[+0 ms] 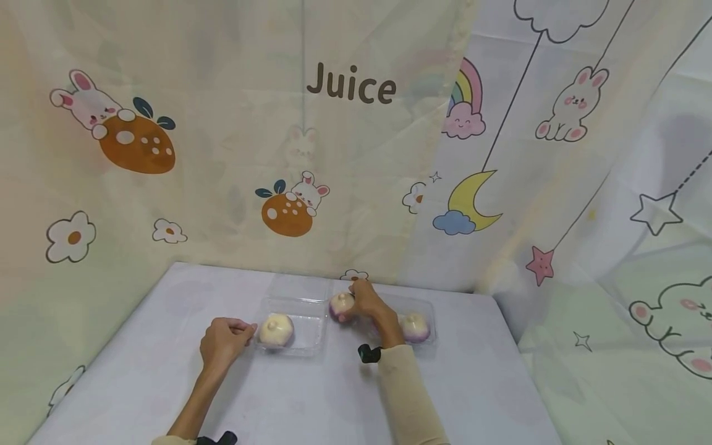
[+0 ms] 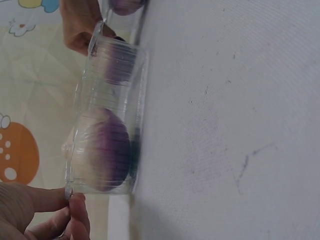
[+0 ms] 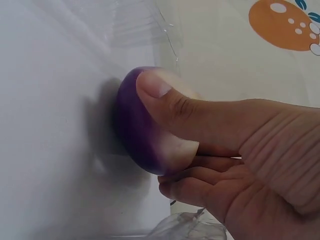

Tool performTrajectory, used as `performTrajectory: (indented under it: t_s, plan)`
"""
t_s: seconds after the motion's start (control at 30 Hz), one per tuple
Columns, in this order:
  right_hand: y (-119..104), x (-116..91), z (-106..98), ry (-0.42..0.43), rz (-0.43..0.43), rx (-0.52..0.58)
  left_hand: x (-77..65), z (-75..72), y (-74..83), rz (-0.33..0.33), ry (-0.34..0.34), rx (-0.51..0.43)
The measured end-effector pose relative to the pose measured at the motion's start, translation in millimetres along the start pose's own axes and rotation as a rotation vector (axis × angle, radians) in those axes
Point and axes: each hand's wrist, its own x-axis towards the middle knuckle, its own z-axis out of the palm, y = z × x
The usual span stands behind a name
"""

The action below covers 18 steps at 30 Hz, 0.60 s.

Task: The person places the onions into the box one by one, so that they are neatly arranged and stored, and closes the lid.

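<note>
At the left of the table, a clear plastic box (image 1: 307, 337) holds a glossy purple-and-cream turnip (image 1: 276, 329). My left hand (image 1: 222, 340) pinches the left rim of this box between thumb and fingers (image 2: 77, 210). My right hand (image 1: 371, 307) grips a second turnip (image 3: 137, 120) of the same kind, just beyond the box's right side. The thumb presses on its side, and the purple base faces the table. A second clear box (image 1: 429, 307), partly behind my right wrist, has another turnip (image 1: 415, 327) in it.
The left box's transparent lid (image 1: 297, 286) stands folded back behind it. Both boxes are on a white-covered table (image 1: 311, 395). A printed curtain (image 1: 222, 142) hangs along the table's back edge, and more printed cloth (image 1: 589, 321) hangs at the right.
</note>
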Motion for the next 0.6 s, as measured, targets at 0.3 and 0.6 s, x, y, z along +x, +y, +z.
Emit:
performTrajectory:
  t_s: [0.3,0.6]
  plan:
    - [31,16,15,0.006,-0.144,-0.008,-0.6,0.0,0.8,0.000,-0.001,-0.012]
    - [35,16,16,0.046,-0.187,0.006,0.0,0.6,-0.4,-0.002,0.005,-0.015]
